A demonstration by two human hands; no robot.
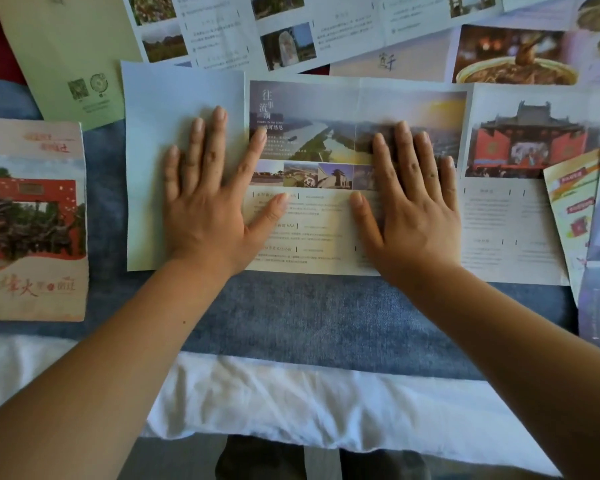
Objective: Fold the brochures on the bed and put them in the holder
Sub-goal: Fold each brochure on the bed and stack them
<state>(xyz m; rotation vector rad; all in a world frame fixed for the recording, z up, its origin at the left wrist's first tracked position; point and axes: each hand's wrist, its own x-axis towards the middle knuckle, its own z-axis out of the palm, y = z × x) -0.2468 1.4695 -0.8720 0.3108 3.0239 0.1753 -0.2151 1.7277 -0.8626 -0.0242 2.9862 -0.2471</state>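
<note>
A wide brochure [326, 105] with a river photo lies unfolded across the blue bed runner [326, 317]. Its pale left panel [174, 109] is folded over, blank side up. My left hand [208, 188] lies flat with spread fingers across that panel's edge. My right hand [409, 199] presses flat on the brochure's middle, fingers straight. The right panel [530, 147] shows a red temple building. No holder is in view.
A folded brochure [32, 220] with a red gate lies at the left. A green leaflet [66, 53] and several open brochures [291, 26] cover the far side. More leaflets [575, 202] overlap at the right. White bedding [291, 400] hangs over the near edge.
</note>
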